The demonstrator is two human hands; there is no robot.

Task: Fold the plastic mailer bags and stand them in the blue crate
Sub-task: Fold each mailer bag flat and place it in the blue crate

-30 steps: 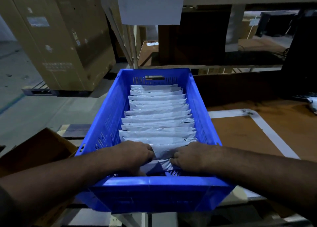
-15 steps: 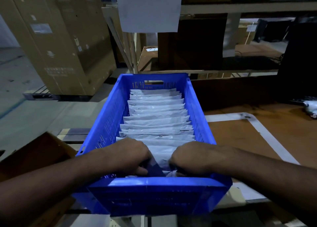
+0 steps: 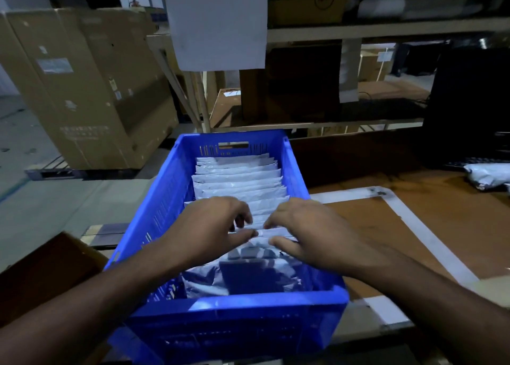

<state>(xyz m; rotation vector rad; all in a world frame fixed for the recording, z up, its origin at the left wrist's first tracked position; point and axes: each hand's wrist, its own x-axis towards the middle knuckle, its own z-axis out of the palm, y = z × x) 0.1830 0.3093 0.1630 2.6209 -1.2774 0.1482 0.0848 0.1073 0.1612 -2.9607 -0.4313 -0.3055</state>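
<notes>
We see one head view, dim light. Blue crate (image 3: pixel 176 199) sits on a brown table (image 3: pixel 386 226), long side running away from us. Inside it a row of folded white mailer bags (image 3: pixel 237 180) stands on edge, packed from the far wall toward the near end. Both hands are over the near half of the row. Left hand (image 3: pixel 212 226) has fingers curled down onto the bag tops, thumb tip touching the top edge of the nearest standing bag (image 3: pixel 273 232); looks like a pinch on that edge, though blur makes the contact soft. Right hand (image 3: pixel 309 232) mirrors it, fingers bent onto the same edge, thumb below the fold. Between the hands and the near crate wall, a grey bag (image 3: pixel 248 273) lies slumped, not upright, with a dark patch on it. Off to the right, on the table, another bag (image 3: pixel 485 174) lies well apart from the crate. White tape (image 3: pixel 422 232) marks a rectangle on the table. Large cardboard box (image 3: pixel 82 88) behind left, a white sheet (image 3: pixel 218 25) hanging from the shelf (image 3: pixel 358 29) above the crate.
</notes>
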